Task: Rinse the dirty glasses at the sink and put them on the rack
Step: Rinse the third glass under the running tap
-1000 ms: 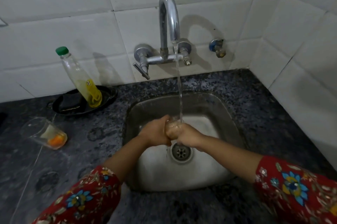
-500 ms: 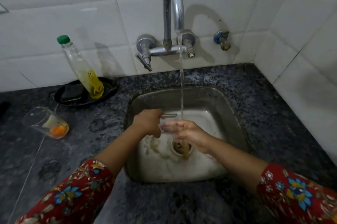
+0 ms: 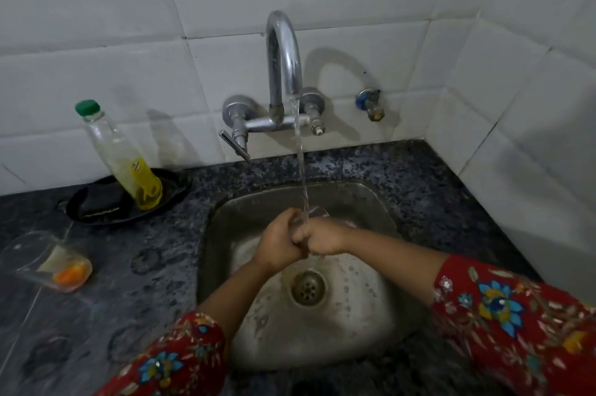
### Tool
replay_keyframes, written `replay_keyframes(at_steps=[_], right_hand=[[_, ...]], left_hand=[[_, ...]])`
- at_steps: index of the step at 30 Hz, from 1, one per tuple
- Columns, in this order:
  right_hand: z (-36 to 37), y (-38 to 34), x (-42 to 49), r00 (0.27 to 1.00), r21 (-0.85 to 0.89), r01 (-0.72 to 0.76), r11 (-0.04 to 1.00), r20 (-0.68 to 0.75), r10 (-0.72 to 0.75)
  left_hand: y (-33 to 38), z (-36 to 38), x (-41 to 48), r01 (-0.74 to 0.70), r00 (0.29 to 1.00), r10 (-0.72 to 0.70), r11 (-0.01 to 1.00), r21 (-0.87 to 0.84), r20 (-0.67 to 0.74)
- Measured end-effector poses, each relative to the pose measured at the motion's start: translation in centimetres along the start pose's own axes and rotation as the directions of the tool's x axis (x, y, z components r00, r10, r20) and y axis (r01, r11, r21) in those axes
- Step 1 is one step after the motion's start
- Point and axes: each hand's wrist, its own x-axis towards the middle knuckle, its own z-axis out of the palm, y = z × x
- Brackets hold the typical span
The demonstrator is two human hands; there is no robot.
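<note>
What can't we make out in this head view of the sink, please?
All in the head view:
- Held glass: only its rim shows; left hand and right hand wrap the rest, so any remaining dirt is hidden.
- Rack: outside the frame edges.
- Lying glass on the counter: blurred; its orange residue can't be identified.
- Dark item in the black dish: too dim.

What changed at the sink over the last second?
Half a second ago the right hand was open under the stream; it has closed back round the glass beside the left hand, which kept its grip. The tap still runs; the dirty glass on the counter and the bottle are unmoved.
</note>
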Motion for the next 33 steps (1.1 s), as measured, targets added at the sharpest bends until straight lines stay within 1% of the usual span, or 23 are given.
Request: replay_keyframes(at_steps=[1, 3, 4, 5, 6, 8, 10, 11, 12, 14, 15, 16, 18, 20, 21, 22, 24, 26, 27, 28, 29, 31, 33], right_hand=[[-0.3, 0.2, -0.4, 0.999, -0.200, 0.052, 0.978, 0.008, -0.051], [-0.3, 0.2, -1.0, 0.987, -0.628, 0.127, 0.768, 0.005, -0.159], [-0.1, 0.3, -1.0, 0.979, -0.732, 0.149, 0.665, 0.014, -0.205], [0.0, 0.0, -0.9, 0.979, -0.758, 0.147, 0.636, 0.020, -0.203], [0.0, -0.4, -0.6, 0.989, -0.726, 0.109, 0.679, 0.008, -0.150], [-0.7, -1.6, -0.3, 1.000, -0.501, -0.018, 0.865, -0.010, 0.015], [-1.2, -1.8, 0.2, 0.999, -0.280, -0.037, 0.959, 0.020, 0.044], [-1.5, -1.7, 0.2, 0.999, -0.308, 0.012, 0.951, 0.032, -0.002], [-1.7, -1.6, -0.2, 0.998, -0.387, 0.063, 0.920, 0.038, -0.052], [-1.8, -0.9, -1.0, 0.976, -0.660, 0.183, 0.729, 0.034, -0.215], [-1.8, -0.5, -1.3, 0.959, -0.745, 0.206, 0.635, 0.024, -0.283], [-1.6, -0.1, -1.4, 0.952, -0.773, 0.204, 0.601, 0.014, -0.304], [-0.9, -0.2, -1.7, 0.966, -0.689, 0.158, 0.707, -0.039, -0.254], [-0.7, -0.3, -2.0, 0.986, -0.428, 0.132, 0.894, -0.035, -0.162], [-0.5, 0.1, -2.2, 0.984, -0.306, 0.153, 0.940, -0.036, -0.172], [-0.4, 0.5, -2.6, 0.969, -0.264, 0.213, 0.941, -0.064, -0.238], [-0.2, 1.8, -3.4, 0.909, -0.445, 0.313, 0.839, -0.114, -0.400], [0.2, 3.0, -3.8, 0.816, -0.615, 0.307, 0.727, -0.224, -0.534], [0.4, 3.1, -3.9, 0.763, -0.639, 0.277, 0.717, -0.307, -0.569], [0.5, 2.9, -3.7, 0.723, -0.620, 0.233, 0.749, -0.404, -0.560], [0.5, 2.3, -3.5, 0.719, -0.554, 0.181, 0.812, -0.488, -0.494], [0.5, 0.1, -2.6, 0.777, -0.330, 0.049, 0.943, -0.580, -0.243], [0.4, -1.5, -1.9, 0.818, -0.142, -0.095, 0.985, -0.575, -0.004]], left_hand=[[-0.4, -0.7, 0.2, 0.034, 0.991, -0.026, 0.998, -0.061, 0.131], [-1.4, -2.0, 0.6, 0.089, 0.947, -0.062, 0.993, -0.073, 0.314], [-1.6, -2.4, 0.7, 0.082, 0.941, -0.059, 0.995, -0.055, 0.333], [-1.6, -2.4, 0.7, 0.064, 0.948, -0.041, 0.996, -0.060, 0.315], [-1.3, -2.1, 0.5, 0.053, 0.967, -0.031, 0.995, -0.081, 0.252], [-0.9, -1.0, -0.3, 0.059, 0.998, -0.056, 0.995, -0.079, 0.035], [-0.7, -0.2, -0.6, 0.064, 0.990, -0.072, 0.996, -0.068, -0.125], [-0.6, -0.3, -0.5, 0.053, 0.991, -0.065, 0.993, -0.104, -0.118], [-0.7, -0.8, -0.2, 0.057, 0.997, -0.064, 0.986, -0.160, -0.042], [-0.7, -2.1, 0.4, 0.077, 0.981, -0.041, 0.979, -0.189, 0.192], [-0.8, -2.7, 0.6, 0.080, 0.959, -0.032, 0.984, -0.161, 0.281], [-0.7, -3.0, 0.7, 0.073, 0.943, -0.026, 0.988, -0.132, 0.331], [-0.4, -2.9, 0.4, 0.053, 0.943, 0.002, 0.987, -0.155, 0.334], [-0.6, -2.4, 0.1, 0.046, 0.963, 0.023, 0.968, -0.246, 0.270], [-0.6, -2.3, -0.1, 0.065, 0.969, 0.010, 0.953, -0.295, 0.246], [-0.6, -2.3, -0.3, 0.101, 0.969, -0.018, 0.940, -0.325, 0.248], [-0.5, -2.6, -0.5, 0.164, 0.945, -0.054, 0.931, -0.327, 0.322], [-0.1, -2.8, -0.4, 0.202, 0.897, -0.052, 0.932, -0.300, 0.439], [0.4, -2.8, -0.3, 0.220, 0.888, -0.058, 0.924, -0.311, 0.456], [1.1, -2.5, -0.2, 0.241, 0.900, -0.080, 0.911, -0.336, 0.429], [1.8, -2.0, -0.3, 0.257, 0.923, -0.118, 0.897, -0.361, 0.366], [3.1, -0.6, -0.5, 0.259, 0.964, -0.221, 0.908, -0.329, 0.150], [3.6, -0.2, -0.4, 0.229, 0.967, -0.245, 0.955, -0.191, -0.064]])
